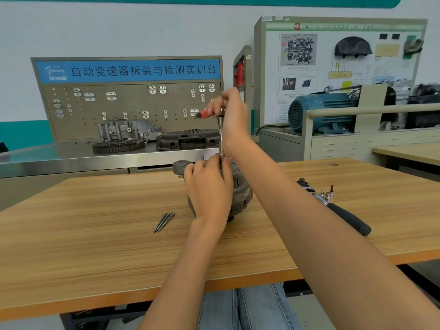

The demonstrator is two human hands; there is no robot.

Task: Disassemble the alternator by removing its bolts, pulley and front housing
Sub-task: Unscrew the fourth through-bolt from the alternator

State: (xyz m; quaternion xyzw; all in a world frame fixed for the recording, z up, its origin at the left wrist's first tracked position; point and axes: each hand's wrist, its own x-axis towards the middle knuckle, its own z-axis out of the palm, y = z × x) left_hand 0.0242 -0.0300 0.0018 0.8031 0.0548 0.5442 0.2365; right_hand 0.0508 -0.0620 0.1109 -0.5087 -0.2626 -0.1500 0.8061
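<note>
The grey alternator (240,194) stands on the wooden table (95,234), mostly hidden behind my left hand (209,186). That hand rests on top of it, with the fingers pinched around the lower end of a thin steel extension bar (220,135) that rises straight up. My right hand (228,113) grips the red-handled ratchet (205,113) at the bar's top. Three long bolts (163,221) lie together on the table, left of the alternator.
A black-handled ratchet (345,216) and several small sockets (326,195) lie to the right. Behind the table a steel bench (59,158) carries a gear ring, a housing and a clutch cover. A blue motor (319,110) sits at the right rear.
</note>
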